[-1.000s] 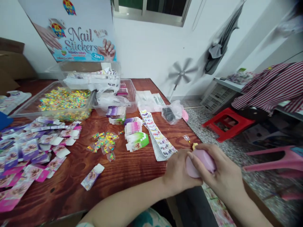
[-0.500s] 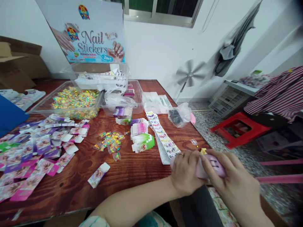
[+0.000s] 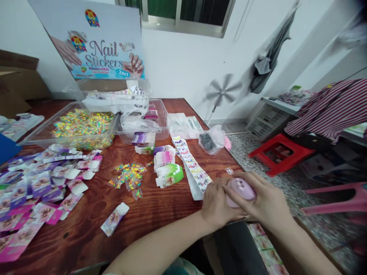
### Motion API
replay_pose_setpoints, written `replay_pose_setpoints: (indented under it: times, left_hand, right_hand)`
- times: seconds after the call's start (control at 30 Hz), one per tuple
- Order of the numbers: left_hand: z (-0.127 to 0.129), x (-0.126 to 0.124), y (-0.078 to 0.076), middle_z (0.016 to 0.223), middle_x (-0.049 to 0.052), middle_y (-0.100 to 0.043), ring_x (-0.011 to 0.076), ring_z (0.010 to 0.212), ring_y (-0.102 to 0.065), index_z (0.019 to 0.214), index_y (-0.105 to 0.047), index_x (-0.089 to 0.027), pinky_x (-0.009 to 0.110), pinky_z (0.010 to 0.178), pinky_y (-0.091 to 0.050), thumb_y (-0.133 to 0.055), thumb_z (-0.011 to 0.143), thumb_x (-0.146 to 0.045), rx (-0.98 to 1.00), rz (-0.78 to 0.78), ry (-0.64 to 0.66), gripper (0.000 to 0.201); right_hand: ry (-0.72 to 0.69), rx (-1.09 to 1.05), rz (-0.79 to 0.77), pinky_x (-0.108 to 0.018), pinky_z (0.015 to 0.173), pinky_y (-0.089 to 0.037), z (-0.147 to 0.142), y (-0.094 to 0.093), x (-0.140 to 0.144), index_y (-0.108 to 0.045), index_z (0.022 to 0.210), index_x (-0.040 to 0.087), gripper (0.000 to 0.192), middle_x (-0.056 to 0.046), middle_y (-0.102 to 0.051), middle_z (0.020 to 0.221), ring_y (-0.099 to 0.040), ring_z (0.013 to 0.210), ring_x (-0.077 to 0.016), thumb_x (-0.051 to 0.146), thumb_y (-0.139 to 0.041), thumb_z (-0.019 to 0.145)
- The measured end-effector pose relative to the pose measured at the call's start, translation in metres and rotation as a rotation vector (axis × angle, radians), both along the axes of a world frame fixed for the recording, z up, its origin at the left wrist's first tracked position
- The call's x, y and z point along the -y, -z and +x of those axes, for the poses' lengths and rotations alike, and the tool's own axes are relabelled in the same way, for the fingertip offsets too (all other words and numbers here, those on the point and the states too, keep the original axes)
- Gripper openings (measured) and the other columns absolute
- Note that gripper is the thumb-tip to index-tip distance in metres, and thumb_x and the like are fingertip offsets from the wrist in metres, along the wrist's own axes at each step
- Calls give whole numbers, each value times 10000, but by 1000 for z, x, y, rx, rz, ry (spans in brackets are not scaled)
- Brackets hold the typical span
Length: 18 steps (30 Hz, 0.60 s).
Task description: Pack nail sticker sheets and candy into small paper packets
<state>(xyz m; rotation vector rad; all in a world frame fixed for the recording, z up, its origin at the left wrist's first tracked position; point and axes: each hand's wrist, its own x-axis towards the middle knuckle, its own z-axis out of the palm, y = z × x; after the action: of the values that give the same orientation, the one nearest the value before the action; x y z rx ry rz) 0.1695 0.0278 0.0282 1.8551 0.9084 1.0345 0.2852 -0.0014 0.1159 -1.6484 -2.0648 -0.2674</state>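
A smooth, rounded lilac object [image 3: 242, 188] with small marks on its top sits between my two hands near the table's right front edge; its lower part is hidden, and I cannot tell what it is. My left hand [image 3: 216, 204] is wrapped round its left side. From the right, my right hand [image 3: 265, 196] grips it, thumb across the front. Just left of my left hand lies a long strip of nail stickers [image 3: 192, 164], its near end beside my fingers. A tiny clear packet [image 3: 229, 171] rests on the wood just beyond the hands.
Flattened small boxes [image 3: 43, 187] cover the table's left side. One small box [image 3: 114, 219] lies in front, near a pile of candy packets [image 3: 130, 175]. Clear tubs [image 3: 31, 134] stand behind. A red stool [image 3: 282, 151], a spinning fan [image 3: 223, 91] and a person's striped garment [image 3: 329, 109] are to the right.
Both hands have shifted slightly, and the lilac object has turned so its marked top faces up more. The yellow bit beside it no longer shows. The camera view has swung a little right.
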Motion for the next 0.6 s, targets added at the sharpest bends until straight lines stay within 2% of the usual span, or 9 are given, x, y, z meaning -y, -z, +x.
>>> replay_pose_setpoints:
  times: [0.13, 0.17, 0.2, 0.27, 0.33, 0.47, 0.53, 0.6]
  left_hand:
    - [-13, -18, -13, 1348, 177, -466, 347, 1256, -446, 1423, -262, -186, 559, 1038, -391, -801, 636, -479, -19, 116, 21, 998]
    - [-20, -20, -17, 1360, 179, -446, 346, 1273, -425, 1437, -236, -192, 564, 1050, -376, -795, 649, -474, -39, 142, 5, 1006]
    - [-30, -19, -20, 1348, 171, -452, 335, 1272, -423, 1433, -248, -199, 557, 1058, -372, -774, 684, -455, -65, 162, -16, 950]
    - [-55, -15, -24, 1300, 143, -492, 298, 1252, -444, 1385, -338, -211, 525, 1070, -376, -693, 787, -375, -129, 203, -64, 715]
    - [-88, -8, -24, 1246, 114, -536, 271, 1230, -465, 1306, -433, -217, 498, 1077, -381, -616, 849, -302, -205, 258, -130, 499]
    - [-168, 9, -9, 1176, 82, -578, 263, 1233, -469, 1196, -527, -234, 484, 1077, -389, -553, 887, -261, -425, 326, -331, 312]
    - [-209, 20, 4, 1168, 84, -580, 270, 1234, -468, 1199, -532, -231, 482, 1068, -396, -551, 890, -274, -565, 314, -440, 312]
    - [-243, 34, 18, 1198, 103, -564, 298, 1243, -457, 1237, -516, -220, 500, 1058, -393, -579, 877, -335, -711, 288, -552, 383]
  right_hand:
    - [113, -19, 82, -294, 619, -503, 27, -17, -35, -642, 1003, 202, 360, -75, -712, 881, -694, 737, -232, 519, -594, 839]
    - [161, 5, 92, -284, 616, -489, 36, -22, -47, -646, 1016, 195, 366, -87, -714, 874, -692, 742, -231, 516, -580, 853]
    - [200, 44, 116, -274, 610, -474, 45, -26, -59, -652, 1013, 183, 379, -101, -715, 864, -690, 749, -231, 519, -561, 864]
    - [225, 135, 145, -259, 599, -446, 62, -29, -83, -663, 1008, 152, 433, -123, -709, 869, -687, 775, -230, 534, -502, 884]
    - [225, 209, 133, -250, 567, -416, 73, -26, -104, -675, 1009, 115, 501, -140, -702, 860, -684, 765, -225, 548, -449, 895]
    - [254, 238, 42, -264, 513, -381, 88, -5, -136, -698, 973, 74, 581, -188, -708, 843, -686, 724, -246, 574, -414, 890]
    - [260, 228, -4, -272, 471, -358, 94, 6, -151, -712, 941, 73, 606, -204, -712, 803, -680, 675, -257, 610, -442, 861]
    - [271, 197, -19, -284, 430, -322, 99, 16, -164, -725, 851, 77, 626, -195, -688, 673, -652, 566, -254, 657, -494, 809]
